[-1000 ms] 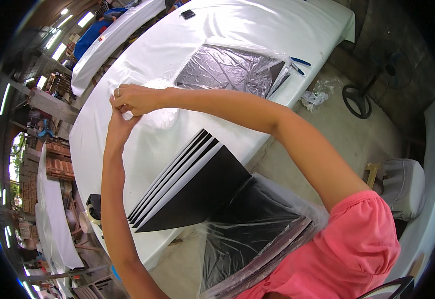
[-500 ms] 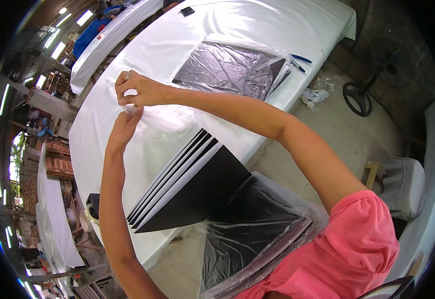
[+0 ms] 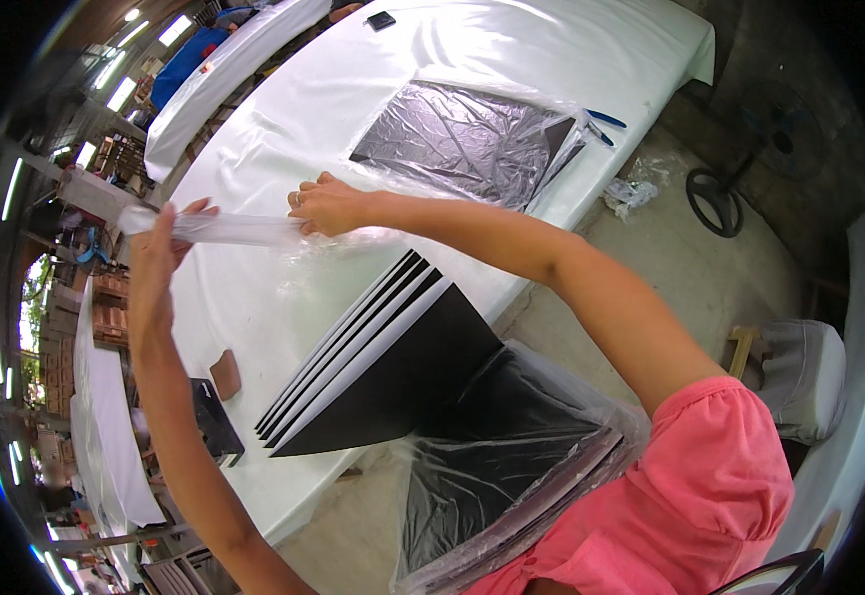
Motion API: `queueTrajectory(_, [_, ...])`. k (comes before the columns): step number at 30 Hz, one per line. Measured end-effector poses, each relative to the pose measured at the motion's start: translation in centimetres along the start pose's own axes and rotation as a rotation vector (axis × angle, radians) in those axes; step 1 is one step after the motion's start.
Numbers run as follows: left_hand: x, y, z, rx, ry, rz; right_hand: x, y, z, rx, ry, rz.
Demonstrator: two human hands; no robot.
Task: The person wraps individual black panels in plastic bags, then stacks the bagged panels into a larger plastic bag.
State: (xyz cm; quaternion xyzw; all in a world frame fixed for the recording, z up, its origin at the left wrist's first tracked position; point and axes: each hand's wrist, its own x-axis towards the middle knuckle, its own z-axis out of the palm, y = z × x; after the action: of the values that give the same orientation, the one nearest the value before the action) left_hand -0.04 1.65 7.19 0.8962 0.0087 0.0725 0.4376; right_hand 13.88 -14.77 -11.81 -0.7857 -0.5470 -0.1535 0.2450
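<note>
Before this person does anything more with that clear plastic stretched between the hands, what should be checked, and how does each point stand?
1. Left hand has a grip on the clear plastic bag: ok.
2. Right hand pinches its other end: ok.
3. Bag pulled out between the hands, off the white table: ok.
4. Bag mouth open: cannot tell.
5. Fanned black sheets lie within reach below the hands: ok, though they overhang the table edge.
6. Finished wrapped stack set apart, out of the way: ok.

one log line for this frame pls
left hand: holds clear bag | right hand: holds its other end | black sheets: fanned on table
</note>
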Motion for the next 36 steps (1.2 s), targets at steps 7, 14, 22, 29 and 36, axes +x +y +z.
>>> queueTrajectory(7, [-3.1, 0.8, -5.0, -0.292, 0.178, -0.022, -0.6, 0.3, 2.8, 0.044, -0.148, -0.03])
queueTrajectory(14, [-6.1, 1.6, -8.3, -0.373, 0.359, 0.115, 2.8, 0.9, -1.0, -0.258, 0.241, 0.199])
queueTrajectory(22, [-7.4, -15.2, -5.3, -0.565, 0.14, -0.346, -0.4, 6.0, -0.7, -0.293, -0.046, 0.367])
queueTrajectory(29, [-6.8, -21.6, -0.2, 0.092, 0.181, -0.13, -2.5, 2.2, -1.0, -0.097, -0.151, 0.169])
queueTrajectory(36, [-2.3, -21.6, 5.7, 0.507, -0.003, -0.211, -1.4, -2.0, -0.4, -0.016, 0.066, -0.108])
